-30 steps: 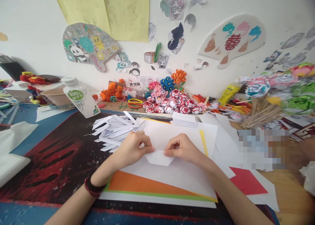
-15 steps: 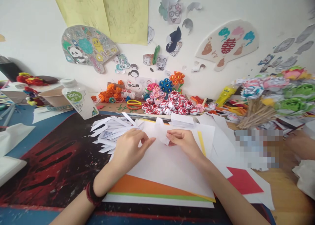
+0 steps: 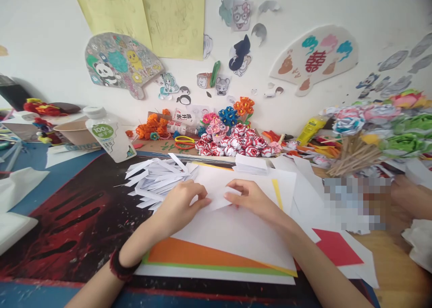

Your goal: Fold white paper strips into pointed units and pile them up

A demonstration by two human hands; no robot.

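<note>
Between my two hands is a small white piece of paper [image 3: 218,202], tilted above a large white sheet. My left hand [image 3: 185,207] pinches its left end between thumb and fingers. The right end is in the grip of my right hand [image 3: 249,196], whose fingers curl over it. Below lies the large white sheet [image 3: 232,240], on top of orange paper [image 3: 192,255] and other coloured sheets. Beside my left hand is a pile of folded white paper strips [image 3: 153,182]. A small stack of white paper [image 3: 250,164] sits just beyond my right hand.
Behind the sheets stand red-and-white paper flowers [image 3: 236,142], scissors with yellow and orange handles [image 3: 184,141] and a white bottle [image 3: 110,135]. Red paper [image 3: 337,247] lies at right. At the right edge another person's hand [image 3: 410,198] shows near flowers on sticks [image 3: 354,155].
My left hand has closed on the small paper's left end. The paper, upright in my right hand before, is now lower and flatter between both hands.
</note>
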